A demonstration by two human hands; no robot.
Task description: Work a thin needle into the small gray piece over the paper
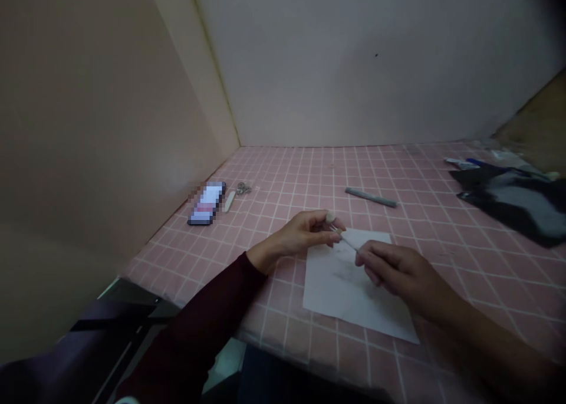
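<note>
Above the upper edge of a white sheet of paper [349, 298], my left hand [307, 230] is closed, its thumb and fingers pinching a small pale piece [330, 217] whose kind I cannot make out. My right hand [389, 265] grips a thin light-coloured stick [351, 243]. Its far end meets the fingertips of my left hand, beside the small piece; the tip itself is too small to see clearly. Grey smudges mark the paper beneath both hands.
A phone [207, 203] lies at the left, near a short pale strip [229, 202] and several small metal rings [243, 188]. Behind my hands is a grey-green rod [370, 197]. A black plastic bag [508, 197] lies at the right. Walls border the table's left and back.
</note>
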